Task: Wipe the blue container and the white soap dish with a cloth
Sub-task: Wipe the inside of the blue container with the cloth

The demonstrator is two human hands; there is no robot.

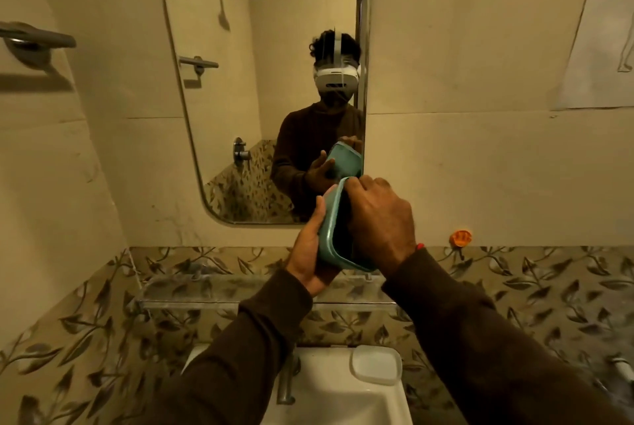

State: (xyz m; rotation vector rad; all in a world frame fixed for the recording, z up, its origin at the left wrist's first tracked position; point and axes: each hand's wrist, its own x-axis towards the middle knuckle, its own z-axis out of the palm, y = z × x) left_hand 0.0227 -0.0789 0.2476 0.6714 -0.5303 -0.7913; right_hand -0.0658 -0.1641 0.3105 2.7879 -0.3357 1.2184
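Note:
I hold the blue container (330, 224) up on its edge in front of the mirror, its open side facing right. My left hand (308, 253) grips its back and bottom from the left. My right hand (377, 218) is pushed into the container's opening with the fingers curled; a dark cloth seems to be under those fingers, mostly hidden. The white soap dish (376, 364) lies flat on the right corner of the white sink (339, 397) below.
A mirror (240, 81) hangs on the wall ahead and reflects me and a shower. A glass shelf (192, 290) runs under it. A tap (286, 383) stands on the sink. A towel bar (37, 38) juts out at upper left; an orange hook (460, 237) is at right.

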